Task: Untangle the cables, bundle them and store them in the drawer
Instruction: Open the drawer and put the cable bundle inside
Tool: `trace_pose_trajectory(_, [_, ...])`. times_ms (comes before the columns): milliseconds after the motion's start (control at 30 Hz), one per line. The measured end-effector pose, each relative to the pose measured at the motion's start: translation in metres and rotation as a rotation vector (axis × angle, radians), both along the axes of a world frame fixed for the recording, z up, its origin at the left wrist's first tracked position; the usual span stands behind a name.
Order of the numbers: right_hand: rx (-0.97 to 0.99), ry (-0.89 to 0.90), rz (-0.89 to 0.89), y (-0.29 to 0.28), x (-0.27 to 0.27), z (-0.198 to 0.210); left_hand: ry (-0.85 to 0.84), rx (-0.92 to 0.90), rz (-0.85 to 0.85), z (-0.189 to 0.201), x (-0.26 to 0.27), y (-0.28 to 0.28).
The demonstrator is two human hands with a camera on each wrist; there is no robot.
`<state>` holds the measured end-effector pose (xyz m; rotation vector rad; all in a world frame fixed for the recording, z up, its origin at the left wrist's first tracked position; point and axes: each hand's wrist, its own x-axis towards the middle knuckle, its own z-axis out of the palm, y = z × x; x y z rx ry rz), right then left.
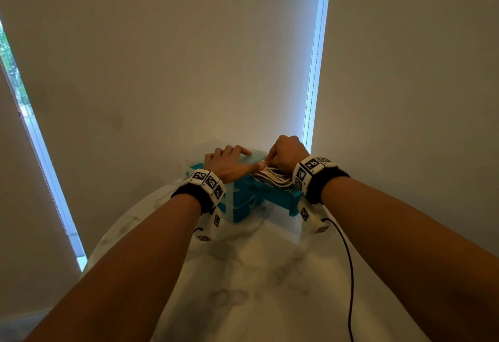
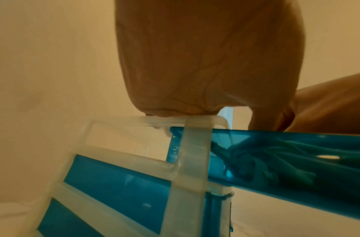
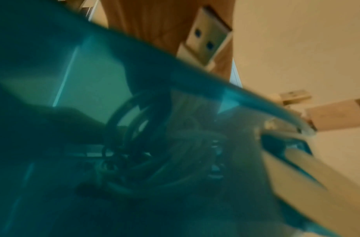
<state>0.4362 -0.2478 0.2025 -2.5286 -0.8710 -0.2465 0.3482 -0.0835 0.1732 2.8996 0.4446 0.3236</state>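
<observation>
A small drawer unit with a translucent frame and teal drawers stands at the far end of the marble table. Its top drawer is pulled out toward me on the right. A bundle of white cables lies in that drawer and shows dimly through the teal wall. My left hand rests flat on the unit's top, fingers laid out. My right hand is curled over the cables, fingers hidden behind its back. A USB plug sticks up above the drawer's rim by the right hand.
Closed roller blinds hang right behind the unit, with bright window gaps at left and right. A thin black wire trails from my right wrist band across the table. A second USB plug pokes over the drawer's edge.
</observation>
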Motion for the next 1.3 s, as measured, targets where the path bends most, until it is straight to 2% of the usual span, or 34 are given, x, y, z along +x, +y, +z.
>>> trace_pose_trajectory(67, [0.018, -0.052, -0.013, -0.003, -0.003, -0.002, 0.006, 0.012, 0.001, 0.000, -0.001, 0.001])
trace_pose_trajectory(133, [-0.047, -0.089, 0.008, -0.004, -0.007, -0.003, -0.011, 0.010, 0.004, -0.001, -0.001, 0.002])
trace_pose_trajectory(267, [-0.345, 0.104, 0.077, -0.010, -0.021, 0.007, -0.061, 0.025, 0.009, -0.004, -0.002, -0.003])
trace_pose_trajectory(333, [-0.552, 0.121, 0.076, -0.017, -0.026, 0.011, -0.074, 0.041, 0.018, -0.004, -0.003, -0.005])
trace_pose_trajectory(367, [-0.584, 0.094, 0.085, -0.020, -0.027, 0.010, -0.076, 0.040, 0.020, -0.005, -0.002, -0.005])
trace_pose_trajectory(533, [-0.490, -0.032, 0.132, -0.017, -0.021, -0.004, -0.067, 0.024, -0.010, -0.006, -0.002, 0.000])
trace_pose_trajectory(667, [-0.302, 0.053, 0.146, -0.009, -0.014, -0.005, -0.090, 0.005, -0.017, -0.007, -0.003, -0.001])
trace_pose_trajectory(800, [0.009, 0.137, 0.183, -0.011, -0.010, -0.013, -0.126, 0.031, -0.023, -0.011, -0.006, 0.002])
trace_pose_trajectory(867, [0.063, 0.143, 0.178, -0.011, -0.007, -0.017, -0.120, 0.033, -0.032, -0.010, -0.008, 0.002])
trace_pose_trajectory(1000, [-0.111, 0.062, 0.183, -0.012, -0.013, -0.007, -0.090, 0.036, -0.047, -0.008, -0.008, 0.004])
trace_pose_trajectory(1100, [-0.435, 0.064, 0.222, -0.020, -0.030, 0.016, -0.073, 0.048, -0.043, -0.008, -0.005, 0.002])
trace_pose_trajectory(1167, [-0.606, 0.170, 0.254, -0.022, -0.037, 0.021, -0.078, 0.068, -0.031, -0.010, -0.002, 0.001])
trace_pose_trajectory(1233, [-0.656, 0.230, 0.264, -0.022, -0.037, 0.012, -0.055, 0.083, -0.037, -0.009, -0.003, 0.001])
trace_pose_trajectory(1300, [-0.659, 0.203, 0.233, -0.027, -0.037, -0.001, -0.002, 0.102, -0.059, -0.007, -0.002, 0.001])
